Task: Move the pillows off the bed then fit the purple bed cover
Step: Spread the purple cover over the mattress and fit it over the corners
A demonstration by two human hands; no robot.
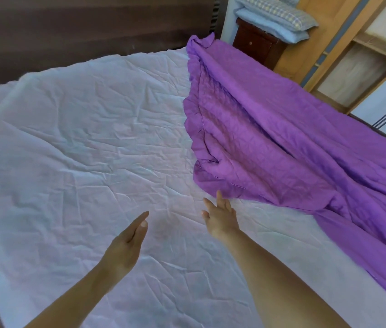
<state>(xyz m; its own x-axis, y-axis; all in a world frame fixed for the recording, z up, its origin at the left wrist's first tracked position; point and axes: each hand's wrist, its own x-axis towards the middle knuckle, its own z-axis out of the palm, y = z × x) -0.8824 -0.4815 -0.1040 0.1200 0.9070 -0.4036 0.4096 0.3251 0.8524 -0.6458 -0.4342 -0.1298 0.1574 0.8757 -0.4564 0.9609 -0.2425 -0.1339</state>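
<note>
The wide bed (73, 129), covered in a creased white sheet, fills most of the view. A bunched purple quilted bed cover with a ruffled edge (270, 129) lies along the bed's right side, from the dark headboard (68, 31) end down past the near corner. Two stacked pale blue and checked pillows (274, 17) rest off the bed on a dark wooden nightstand (256, 46) beyond that side. Over the sheet, the left hand (128, 240) is flat and empty, fingers together. The right hand (220, 216) is spread, fingertips just at the cover's ruffle, gripping nothing.
</note>
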